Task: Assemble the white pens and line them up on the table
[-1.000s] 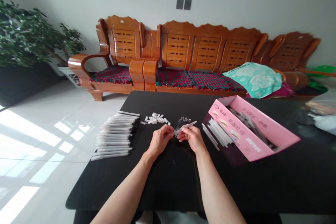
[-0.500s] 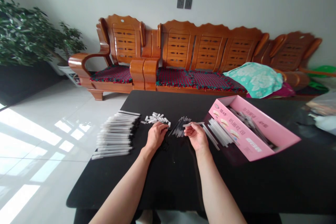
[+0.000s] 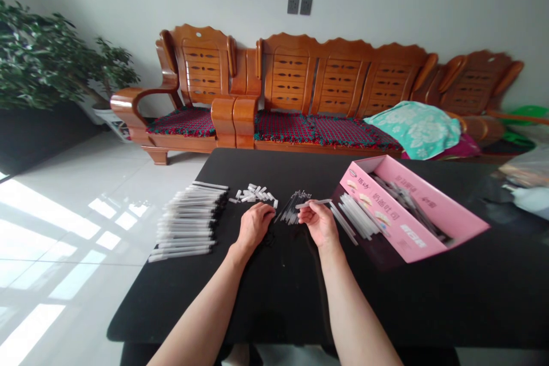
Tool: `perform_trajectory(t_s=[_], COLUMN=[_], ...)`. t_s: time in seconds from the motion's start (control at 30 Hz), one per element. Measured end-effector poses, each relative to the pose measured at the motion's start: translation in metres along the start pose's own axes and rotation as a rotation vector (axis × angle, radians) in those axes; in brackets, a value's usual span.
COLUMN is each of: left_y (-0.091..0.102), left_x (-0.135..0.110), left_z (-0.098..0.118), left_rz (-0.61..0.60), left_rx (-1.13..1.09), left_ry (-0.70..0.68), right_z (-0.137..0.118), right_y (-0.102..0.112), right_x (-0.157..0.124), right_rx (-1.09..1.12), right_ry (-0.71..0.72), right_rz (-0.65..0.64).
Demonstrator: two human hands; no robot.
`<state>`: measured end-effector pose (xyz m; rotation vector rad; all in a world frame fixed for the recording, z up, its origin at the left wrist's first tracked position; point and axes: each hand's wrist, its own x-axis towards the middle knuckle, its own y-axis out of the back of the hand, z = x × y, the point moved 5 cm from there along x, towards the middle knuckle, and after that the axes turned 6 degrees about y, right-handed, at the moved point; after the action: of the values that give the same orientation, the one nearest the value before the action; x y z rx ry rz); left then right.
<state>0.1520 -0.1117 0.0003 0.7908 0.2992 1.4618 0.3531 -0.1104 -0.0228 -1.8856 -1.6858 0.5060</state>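
Note:
My left hand (image 3: 255, 225) is closed, its thumb and fingertips together low over the table; whatever they pinch is too small to make out. A white pen cap (image 3: 275, 204) stands right at those fingertips, and I cannot tell whether they touch it. Small black pieces (image 3: 269, 238) lie under the hand. Between thumb and fingers, my right hand (image 3: 321, 223) holds a translucent white pen barrel (image 3: 309, 204) roughly level. More white caps (image 3: 253, 193) are heaped beyond my left hand. Thin pen refills (image 3: 293, 209) lie between both hands.
Many white pens with black ends (image 3: 189, 220) lie in a row at left. Loose barrels (image 3: 358, 217) rest beside a pink box (image 3: 403, 217) holding dark-looking pens or parts. All stand on a black table (image 3: 283, 297). A wooden sofa (image 3: 291, 80) is behind it.
My left hand has drawn back very slightly from the white cap at its fingertips. My right hand still holds the barrel, nearly unmoved.

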Motion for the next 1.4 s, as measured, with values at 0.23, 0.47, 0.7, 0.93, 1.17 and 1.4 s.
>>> perform_trajectory(t_s=[0.23,0.47,0.7,0.93,1.17,1.4], left_y=[-0.018,-0.019,-0.018,-0.020,-0.022,-0.021], left_x=[0.000,-0.002,-0.002,-0.002,-0.002,-0.004], left_z=[-0.006,-0.003,0.000,0.000,-0.003,0.000], left_rz=[-0.153,-0.179,-0.174,-0.185,-0.167,-0.111], left_rx=[-0.804,-0.861,-0.866,-0.884,-0.847,-0.793], left_ry=[0.291,0.301,0.299,0.295,0.284,0.227], right_z=[0.004,0.007,0.006,0.007,0.008,0.013], right_y=[-0.013,-0.015,-0.019,-0.019,-0.019,-0.014], right_x=[-0.006,-0.008,-0.009,-0.009,-0.009,-0.008], right_rx=[-0.105,-0.175,-0.220,-0.240,-0.265,-0.290], right_ry=[-0.041,-0.051,-0.058,-0.063,-0.062,-0.081], right_rz=[-0.073,-0.098,-0.105,-0.116,-0.126,-0.066])
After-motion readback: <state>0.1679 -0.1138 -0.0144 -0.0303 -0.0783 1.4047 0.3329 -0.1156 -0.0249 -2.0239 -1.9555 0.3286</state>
